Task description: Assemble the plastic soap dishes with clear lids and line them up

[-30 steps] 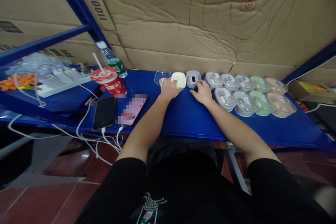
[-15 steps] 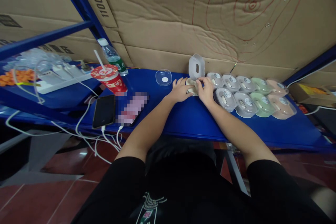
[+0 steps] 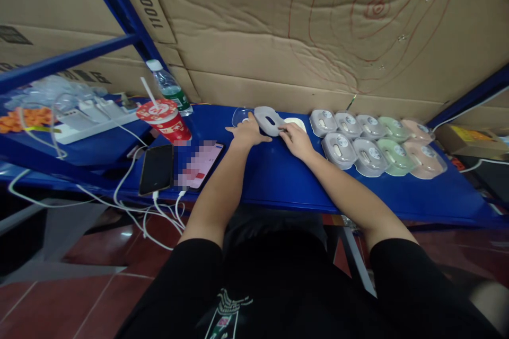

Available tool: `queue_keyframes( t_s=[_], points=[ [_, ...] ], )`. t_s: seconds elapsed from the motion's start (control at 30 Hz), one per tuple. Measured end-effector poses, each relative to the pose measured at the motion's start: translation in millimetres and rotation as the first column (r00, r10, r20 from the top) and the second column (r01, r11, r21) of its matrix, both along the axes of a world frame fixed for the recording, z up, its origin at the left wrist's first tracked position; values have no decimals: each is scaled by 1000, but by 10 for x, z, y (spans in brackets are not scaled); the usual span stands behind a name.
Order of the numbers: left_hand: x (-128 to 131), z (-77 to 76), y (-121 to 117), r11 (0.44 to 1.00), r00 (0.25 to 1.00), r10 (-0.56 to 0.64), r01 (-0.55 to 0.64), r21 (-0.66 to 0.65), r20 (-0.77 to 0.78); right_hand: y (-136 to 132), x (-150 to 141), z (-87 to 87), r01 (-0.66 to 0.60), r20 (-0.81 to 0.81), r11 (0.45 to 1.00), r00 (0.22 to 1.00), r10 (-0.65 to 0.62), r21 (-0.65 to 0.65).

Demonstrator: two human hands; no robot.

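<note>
My right hand [image 3: 297, 140] pinched the near right edge of a gray piece [image 3: 263, 118] with a long hole in it. The gray piece was tilted, between my two hands, over the blue table [image 3: 278, 175]. My left hand [image 3: 247, 133] had its fingers spread, in front of a clear lid [image 3: 240, 115]. I couldn't tell if it touched anything. A cream piece [image 3: 296, 122] sat just behind my right hand, partly hidden.

Dim, with seemingly soft focus.
</note>
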State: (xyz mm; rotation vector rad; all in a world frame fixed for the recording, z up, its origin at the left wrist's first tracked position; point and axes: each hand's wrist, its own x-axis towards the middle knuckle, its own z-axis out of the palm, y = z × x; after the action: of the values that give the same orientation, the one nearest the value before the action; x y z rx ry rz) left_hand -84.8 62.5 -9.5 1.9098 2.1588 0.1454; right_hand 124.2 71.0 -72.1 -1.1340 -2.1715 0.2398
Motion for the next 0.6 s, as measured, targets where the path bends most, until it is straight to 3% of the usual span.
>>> queue_keyframes(
  t_s=[0.27,0.5,0.6],
  points=[
    [-1,-27,6,998,998,-50,51,40,-24,-48,-9,27,-135,149,990,981,126,52],
    [1,-33,28,987,987,-161,161,-2,18,-100,-54,101,-28,215,999,976,22,26],
    [31,-66,10,972,973,-232,231,39,17,-123,-59,161,-13,202,999,979,6,31]
  ],
)
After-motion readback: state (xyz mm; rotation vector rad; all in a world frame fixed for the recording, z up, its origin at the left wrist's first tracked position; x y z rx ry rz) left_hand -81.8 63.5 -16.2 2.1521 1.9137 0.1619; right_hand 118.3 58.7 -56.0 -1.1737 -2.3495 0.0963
